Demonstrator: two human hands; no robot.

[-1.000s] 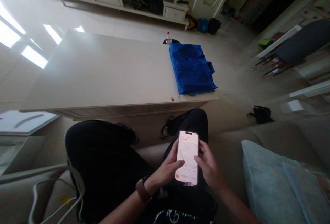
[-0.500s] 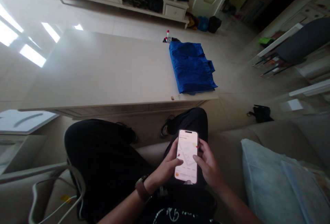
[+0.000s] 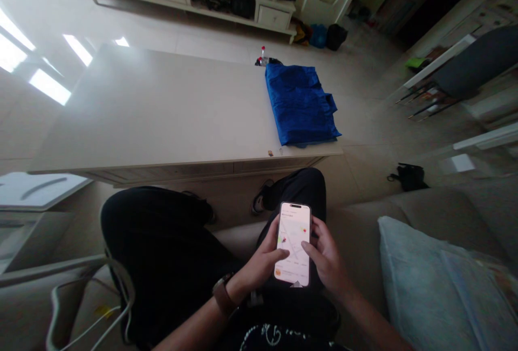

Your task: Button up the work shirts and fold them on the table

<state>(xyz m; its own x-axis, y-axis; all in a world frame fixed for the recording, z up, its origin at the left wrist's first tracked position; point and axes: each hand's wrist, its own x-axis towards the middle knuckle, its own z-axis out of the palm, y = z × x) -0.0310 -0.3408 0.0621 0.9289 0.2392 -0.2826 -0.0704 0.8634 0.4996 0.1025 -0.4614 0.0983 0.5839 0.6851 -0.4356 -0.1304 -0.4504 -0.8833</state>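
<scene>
A smartphone (image 3: 293,243) with a lit screen is held upright above my lap, between both hands. What the screen shows looks like a map with small coloured markers; its text is too small to read. My left hand (image 3: 265,256) grips the phone's left edge, thumb lying over the lower screen. On that wrist is a watch with a brown strap (image 3: 223,294). Along the right edge, my right hand (image 3: 327,256) is closed on the phone, its thumb touching the screen's right side. The fingers behind the phone are mostly hidden.
A pale table (image 3: 182,108) stands in front of my knees, with a folded blue cloth item (image 3: 301,105) at its right end. Beside me on the sofa (image 3: 356,227) lies a light pillow (image 3: 421,275). White cables (image 3: 56,308) hang at lower left. A black bag (image 3: 409,177) lies on the floor.
The map on the phone screen has shifted, its markers now in different spots. My thumbs have moved slightly on the glass; both hands keep their hold.
</scene>
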